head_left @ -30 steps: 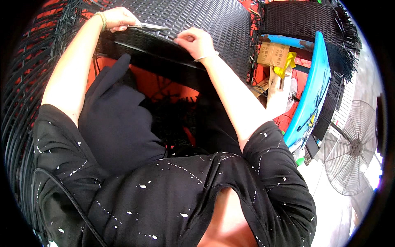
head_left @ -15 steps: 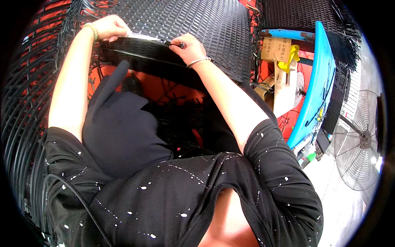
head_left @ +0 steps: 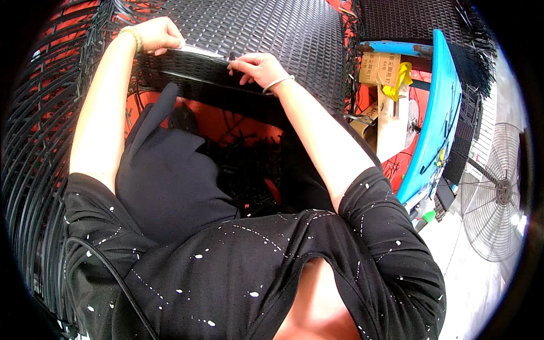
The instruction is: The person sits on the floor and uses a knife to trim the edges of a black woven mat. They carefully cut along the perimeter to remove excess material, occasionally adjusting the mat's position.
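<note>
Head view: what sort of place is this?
Probably a weaving workshop: there is a black woven panel, many long black strips at the left, and a large fan on the right.

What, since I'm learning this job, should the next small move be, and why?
Perhaps ease the right hand slightly clear of the silver tool: the left hand grips it, and its tapered end points toward the right hand, close by.

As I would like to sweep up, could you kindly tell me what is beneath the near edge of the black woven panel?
Below that edge of the woven panel, a red surface and tangled black strips show. Whatever lies farther back is covered by the panel.
</note>
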